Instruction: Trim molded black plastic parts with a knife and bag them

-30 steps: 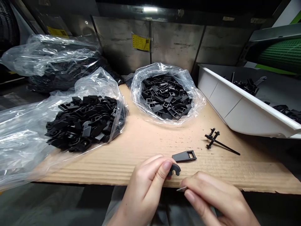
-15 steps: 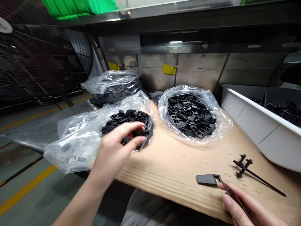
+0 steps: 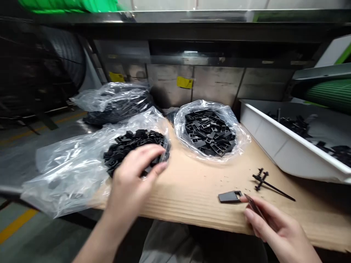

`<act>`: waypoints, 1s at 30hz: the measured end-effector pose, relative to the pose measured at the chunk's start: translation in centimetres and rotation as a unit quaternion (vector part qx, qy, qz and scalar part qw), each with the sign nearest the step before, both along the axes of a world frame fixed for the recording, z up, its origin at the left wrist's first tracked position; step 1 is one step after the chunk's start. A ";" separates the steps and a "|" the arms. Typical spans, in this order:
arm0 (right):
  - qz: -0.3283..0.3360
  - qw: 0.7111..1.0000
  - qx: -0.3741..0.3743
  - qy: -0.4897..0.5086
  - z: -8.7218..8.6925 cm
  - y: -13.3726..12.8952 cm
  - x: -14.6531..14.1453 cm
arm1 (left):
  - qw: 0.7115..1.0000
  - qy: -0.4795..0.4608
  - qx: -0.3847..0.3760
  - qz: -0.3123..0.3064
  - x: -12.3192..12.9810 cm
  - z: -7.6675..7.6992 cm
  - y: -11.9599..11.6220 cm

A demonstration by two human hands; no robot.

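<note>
I've got a grey-clad lap [image 3: 170,243] nearest, below the front edge of the tan, cardboard-covered tabletop [image 3: 189,193]. R hand [image 3: 274,223], lower R, is pinching a slim, dark, pointed tool [image 3: 255,207] btwn thumb & fingers. Just beyond its fingertips, flat on the tabletop, is a tapered black plastic piece w/ a rectangular window at one end [image 3: 229,197], window end twd the R hand. L hand [image 3: 134,175] is out over the L side, fingers curled, thumb apart from them; can't tell from my feed if anything's held. Right behind it: heap of small black plastic parts [image 3: 134,138] in a crumpled clear plastic bag [image 3: 79,160], mouth open. R of centre lies a thin black plastic stick w/ short cross-branches [image 3: 270,185]. Further back, ctr: round open clear bag [image 3: 240,144] full of black windowed pieces [image 3: 210,135]. Far R, long white plastic bin [image 3: 276,144] w/ black parts inside. Back L, another bagged dark heap [image 3: 115,100]. Rear metal panels [image 3: 216,86] carry a yellow label [image 3: 184,82].
</note>
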State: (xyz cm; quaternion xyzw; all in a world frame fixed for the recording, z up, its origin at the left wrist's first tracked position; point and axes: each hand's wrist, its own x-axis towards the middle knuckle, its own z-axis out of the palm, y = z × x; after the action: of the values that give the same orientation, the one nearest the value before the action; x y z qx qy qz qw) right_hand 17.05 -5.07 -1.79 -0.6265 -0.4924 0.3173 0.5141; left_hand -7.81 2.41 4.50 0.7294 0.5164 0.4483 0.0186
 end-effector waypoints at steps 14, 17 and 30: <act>0.087 0.964 0.036 0.247 0.8 0.3 1.5 | 0.946 -0.012 -0.191 -0.261 10.8 -3.6 -1.8; 0.090 0.964 0.038 0.248 0.2 0.3 1.0 | 0.941 -0.060 -0.213 -0.258 10.1 -4.0 -2.3; 0.090 0.990 0.074 0.082 -0.5 -0.4 0.0 | 0.933 -0.137 -0.208 -0.261 9.6 -4.7 -2.5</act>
State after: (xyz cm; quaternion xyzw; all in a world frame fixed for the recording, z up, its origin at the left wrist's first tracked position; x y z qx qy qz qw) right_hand 17.07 -5.45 -2.31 -0.5116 -0.5256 0.3749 0.5670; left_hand 1.84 -0.12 -0.17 0.7501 0.3818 0.4056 0.3564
